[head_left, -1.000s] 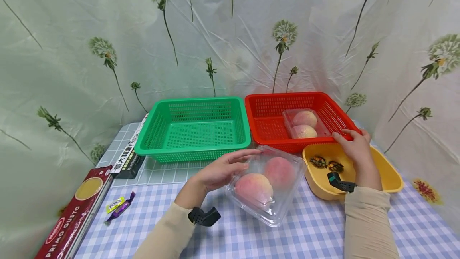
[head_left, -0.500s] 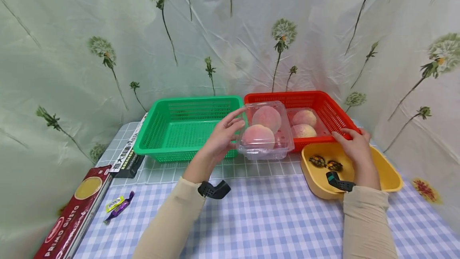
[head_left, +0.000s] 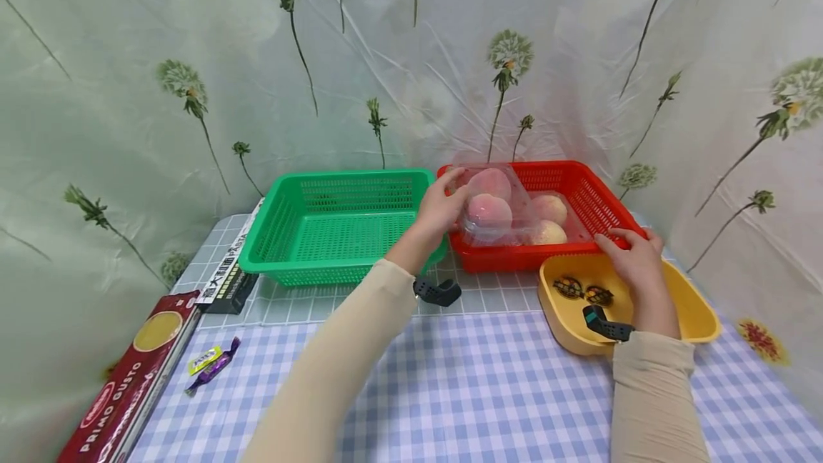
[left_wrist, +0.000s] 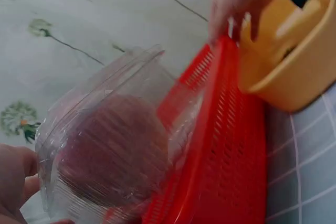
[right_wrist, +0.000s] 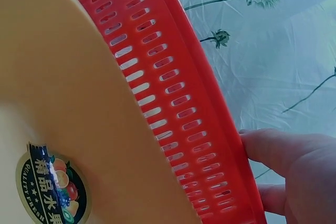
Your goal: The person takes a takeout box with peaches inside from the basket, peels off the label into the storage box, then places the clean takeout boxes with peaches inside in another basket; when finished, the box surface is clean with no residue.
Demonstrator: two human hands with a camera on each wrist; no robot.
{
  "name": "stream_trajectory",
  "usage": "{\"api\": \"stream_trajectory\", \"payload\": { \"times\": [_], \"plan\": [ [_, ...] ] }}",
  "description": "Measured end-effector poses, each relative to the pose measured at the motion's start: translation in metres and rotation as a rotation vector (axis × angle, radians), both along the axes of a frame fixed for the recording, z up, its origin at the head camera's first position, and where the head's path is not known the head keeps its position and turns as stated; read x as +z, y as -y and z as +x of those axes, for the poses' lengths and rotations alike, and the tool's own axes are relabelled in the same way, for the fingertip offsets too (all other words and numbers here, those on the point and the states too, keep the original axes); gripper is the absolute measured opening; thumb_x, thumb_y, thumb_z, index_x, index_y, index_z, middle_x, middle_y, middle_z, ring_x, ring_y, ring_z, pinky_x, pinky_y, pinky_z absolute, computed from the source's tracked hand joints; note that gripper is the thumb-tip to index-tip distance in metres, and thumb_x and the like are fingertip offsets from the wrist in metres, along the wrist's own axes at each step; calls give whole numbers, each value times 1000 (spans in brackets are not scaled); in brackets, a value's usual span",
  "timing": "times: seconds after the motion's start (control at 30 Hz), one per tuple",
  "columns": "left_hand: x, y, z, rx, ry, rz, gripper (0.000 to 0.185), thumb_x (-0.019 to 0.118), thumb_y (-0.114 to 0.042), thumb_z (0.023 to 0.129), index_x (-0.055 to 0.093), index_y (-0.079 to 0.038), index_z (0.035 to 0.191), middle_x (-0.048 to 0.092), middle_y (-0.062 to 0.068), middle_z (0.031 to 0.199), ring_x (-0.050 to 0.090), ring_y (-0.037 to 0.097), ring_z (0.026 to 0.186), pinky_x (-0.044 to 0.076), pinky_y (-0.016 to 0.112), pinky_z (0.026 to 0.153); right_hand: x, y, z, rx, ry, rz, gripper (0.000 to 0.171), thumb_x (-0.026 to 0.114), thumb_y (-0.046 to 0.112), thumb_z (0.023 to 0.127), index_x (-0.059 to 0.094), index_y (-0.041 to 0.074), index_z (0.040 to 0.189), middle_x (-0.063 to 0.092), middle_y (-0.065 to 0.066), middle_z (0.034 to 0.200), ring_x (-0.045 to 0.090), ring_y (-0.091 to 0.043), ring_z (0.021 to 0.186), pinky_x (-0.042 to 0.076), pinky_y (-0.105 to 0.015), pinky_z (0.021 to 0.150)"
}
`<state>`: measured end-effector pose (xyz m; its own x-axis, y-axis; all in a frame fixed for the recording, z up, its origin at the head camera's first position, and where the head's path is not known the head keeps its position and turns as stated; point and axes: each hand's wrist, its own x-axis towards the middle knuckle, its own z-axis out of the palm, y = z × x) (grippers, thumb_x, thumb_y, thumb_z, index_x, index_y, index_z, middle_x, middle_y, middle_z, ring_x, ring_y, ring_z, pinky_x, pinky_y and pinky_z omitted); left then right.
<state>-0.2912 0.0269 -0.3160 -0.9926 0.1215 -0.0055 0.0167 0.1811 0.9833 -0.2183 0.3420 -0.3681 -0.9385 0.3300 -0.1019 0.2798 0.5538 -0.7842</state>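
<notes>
My left hand [head_left: 440, 209] grips the left side of a clear plastic clamshell [head_left: 524, 209] with two pink peaches [head_left: 490, 211] in it. The clamshell is tilted over the left part of the red basket [head_left: 498, 261]. In the left wrist view the clamshell [left_wrist: 113, 145] overlaps the basket's rim [left_wrist: 202, 150]. A second clear pack with two paler peaches [head_left: 549, 232] lies inside the basket, partly covered by the held one. At the basket's front right corner my right hand [head_left: 633, 263] pinches the red rim, thumb and fingers on either side.
A green basket [head_left: 347, 274] stands left of the red one. Below my right hand is a yellow bin [head_left: 691, 306] holding two dark round stickers [head_left: 583, 291]. Pasta packages [head_left: 131, 377] and two wrapped candies [head_left: 215, 369] lie at the left. A flowered curtain hangs behind.
My left hand has lifted the clamshell of peaches off the front of the table and carried it away from me, over the red basket. My right hand has stayed on the basket rim.
</notes>
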Motion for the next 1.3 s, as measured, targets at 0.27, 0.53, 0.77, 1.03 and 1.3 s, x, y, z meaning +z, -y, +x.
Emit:
{"api": "stream_trajectory", "payload": {
  "times": [0.27, 0.53, 0.77, 1.03, 1.3],
  "plan": [
    [-3, -22, -16, -8, -192, -371, 49, 56, -23, 101, 48, -21, 149, 63, 13, 95, 52, 21, 85, 54, 35, 83, 0, 4, -1, 5, -11, 8, 77, 44, 53, 101, 33, -3, 152, -17, -27, 163, 8, -59, 144, 27, -65, 116],
    [-13, -32, -17, -9, -86, -510, 52, 51, -23, 103, 41, -20, 154, 48, 7, 154, 48, 25, 138, 44, 41, 112, -2, 13, -3, 8, -12, -17, 77, 45, 52, 100, 32, -2, 153, -18, -26, 163, 7, -59, 145, 27, -66, 115],
    [-15, -35, -15, -70, 20, -440, 55, 59, -18, 99, 44, -20, 152, 63, 10, 133, 63, 25, 100, 58, 37, 91, 0, 13, -6, 4, -24, -27, 76, 46, 52, 100, 33, -1, 153, -19, -23, 164, 5, -57, 147, 29, -66, 115],
    [-24, -36, -7, -92, 107, -208, 56, 60, -26, 99, 42, -23, 152, 49, 5, 152, 50, 25, 131, 48, 47, 106, -1, 12, -5, 0, -7, -48, 75, 46, 50, 101, 30, 0, 155, -19, -24, 163, 5, -58, 146, 31, -65, 114],
    [-38, -22, 8, 13, -27, -52, 49, 63, -27, 98, 50, -27, 146, 53, 4, 148, 52, 25, 130, 55, 41, 97, 4, 14, -4, 15, 26, 127, 74, 46, 50, 100, 31, 1, 154, -12, -33, 161, -1, -58, 145, 29, -74, 107]
  ]
}}
